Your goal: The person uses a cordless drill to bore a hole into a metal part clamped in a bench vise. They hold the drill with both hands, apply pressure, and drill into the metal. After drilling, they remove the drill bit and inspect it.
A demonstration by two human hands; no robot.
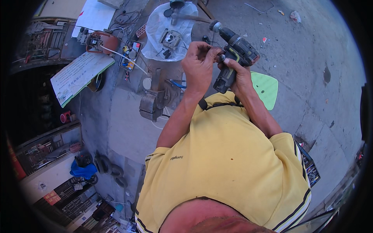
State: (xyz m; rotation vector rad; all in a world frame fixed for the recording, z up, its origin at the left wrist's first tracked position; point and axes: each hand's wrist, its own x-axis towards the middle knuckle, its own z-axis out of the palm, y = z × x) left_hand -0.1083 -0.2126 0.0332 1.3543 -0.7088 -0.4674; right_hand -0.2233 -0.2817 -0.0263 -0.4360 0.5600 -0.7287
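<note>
A black and green cordless drill [237,49] is in front of my chest, its nose pointing to the far left with a round wire brush [214,25] at the tip. My right hand [241,75] is closed around the drill's grip, above the battery [224,79]. Close beside it, my left hand [199,64] is closed in a pinch at a small round greyish metal piece [222,57]. The right thumb also reaches this piece. The fingers partly cover it, so its exact kind cannot be made out.
A white plastic sheet [153,48] carries a metal engine part [171,39]. A bench vise [152,104] stands to the left, near a toolbox [130,55] and a reddish air tank [104,40]. A lime-green stool seat [266,90] lies right. Tyres [105,165] stand at lower left.
</note>
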